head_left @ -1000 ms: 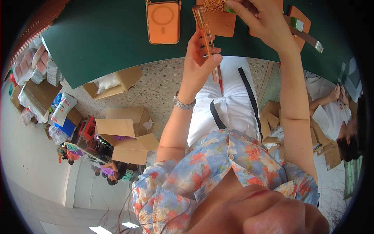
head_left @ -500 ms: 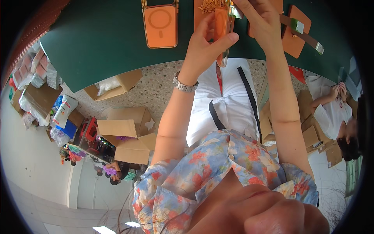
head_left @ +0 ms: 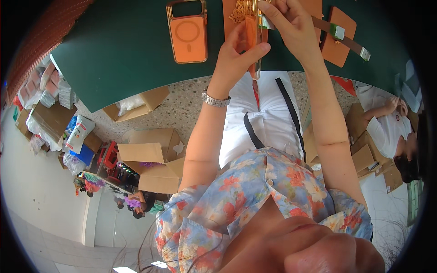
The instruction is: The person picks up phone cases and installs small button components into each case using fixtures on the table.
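Note:
Fingers curled round it, my left hand (head_left: 233, 52) grips a clear, gold-edged orange phone case (head_left: 251, 34) that stands on its edge. The far end of this case is cut off by the picture's upper edge. My right hand (head_left: 293, 29) is closed in a pinch beside the case's far end. A shiny greenish-silver bit shows by its fingertips, too small to name. To the left, a second orange phone case (head_left: 189, 41) with a ring on its back lies flat. Behind my left hand, small gold-coloured pieces (head_left: 237, 12) are heaped on an orange sheet (head_left: 229, 28).
All this lies on a dark green table (head_left: 132, 50). Right of my right hand are brown straps (head_left: 353, 45) with metal ends and another orange sheet (head_left: 337, 52). Open cardboard boxes (head_left: 152, 159) stand on the floor. Another person (head_left: 389, 132) sits at the right.
The view has shifted a little, so the table things appear lower. Both hands keep nearly the same hold by the phone case, slightly further left in the picture.

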`<state>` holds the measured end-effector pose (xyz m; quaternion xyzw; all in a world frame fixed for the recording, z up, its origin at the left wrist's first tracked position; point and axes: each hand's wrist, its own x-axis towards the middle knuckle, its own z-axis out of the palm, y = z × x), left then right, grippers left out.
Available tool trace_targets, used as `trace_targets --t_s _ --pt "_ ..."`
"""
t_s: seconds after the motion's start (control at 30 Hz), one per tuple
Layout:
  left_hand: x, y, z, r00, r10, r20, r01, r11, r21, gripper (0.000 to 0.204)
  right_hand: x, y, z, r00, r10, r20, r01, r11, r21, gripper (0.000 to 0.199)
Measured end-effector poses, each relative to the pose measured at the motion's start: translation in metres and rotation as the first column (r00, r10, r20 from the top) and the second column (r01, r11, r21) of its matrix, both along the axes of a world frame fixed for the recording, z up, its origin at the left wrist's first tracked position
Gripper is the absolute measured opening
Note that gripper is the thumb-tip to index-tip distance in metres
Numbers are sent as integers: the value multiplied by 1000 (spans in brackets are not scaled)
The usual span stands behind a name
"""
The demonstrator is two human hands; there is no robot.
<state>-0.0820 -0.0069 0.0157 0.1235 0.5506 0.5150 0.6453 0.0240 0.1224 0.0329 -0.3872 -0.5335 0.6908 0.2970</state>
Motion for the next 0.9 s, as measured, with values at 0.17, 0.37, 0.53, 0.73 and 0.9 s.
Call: trace_targets --t_s 0.17,0.37,0.53,0.73,0.9 --pt "1 -10 9 1000 -12 -2 12 991 -130 71 -6 15 0 974 -132 185 155 981 -113 15" --pt "-14 -22 16 963 247 -109 -231 963 138 62 -18 50 -27 822 5 570 -337 811 478 26" --pt "-15 -29 14 965 234 -117 -223 970 97 68 -25 57 -40 712 -15 702 -474 728 496 27" --pt "-12 -32 13 969 228 -95 -221 972 81 67 -37 67 -48 756 65 651 -491 713 500 20" --pt "-10 -31 11 972 223 -76 -218 973 74 64 -38 69 -48 800 47 598 -480 649 591 15"
